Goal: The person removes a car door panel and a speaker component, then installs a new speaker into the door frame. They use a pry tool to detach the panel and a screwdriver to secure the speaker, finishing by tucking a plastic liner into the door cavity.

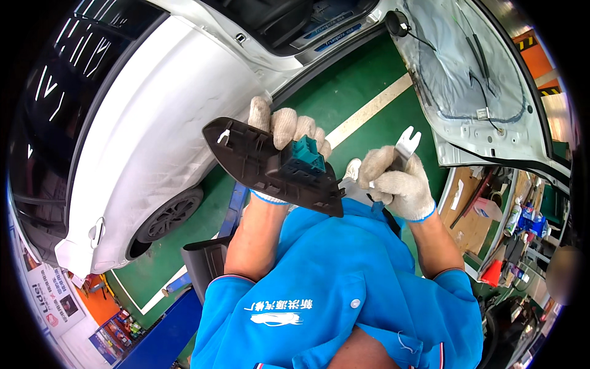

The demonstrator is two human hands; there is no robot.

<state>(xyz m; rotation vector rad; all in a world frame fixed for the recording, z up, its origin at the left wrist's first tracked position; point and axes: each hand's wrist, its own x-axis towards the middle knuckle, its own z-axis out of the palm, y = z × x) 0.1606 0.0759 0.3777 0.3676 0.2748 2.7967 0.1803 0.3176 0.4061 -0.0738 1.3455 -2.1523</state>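
My left hand (284, 125), in a cream knit glove, grips a dark brown window switch panel (255, 157) from behind, fingers over its far edge. The panel is tilted with its ribbed underside showing. A teal switch housing (306, 157) sits on it near my fingertips, and a white clip (224, 136) stands at its left end. To the right, my gloved right hand (396, 184) is closed around a metal trim pry tool (407, 142), whose forked tip points up and away from me. The hand is apart from the panel; the tool's other end is partly hidden.
A white car body (166, 92) with a rear wheel (169, 215) stands at left. At right, a stripped car door (473, 74) hangs open with film and wires exposed. A cluttered bench (473, 215) is below it. A blue lift part (166, 329) lies at lower left.
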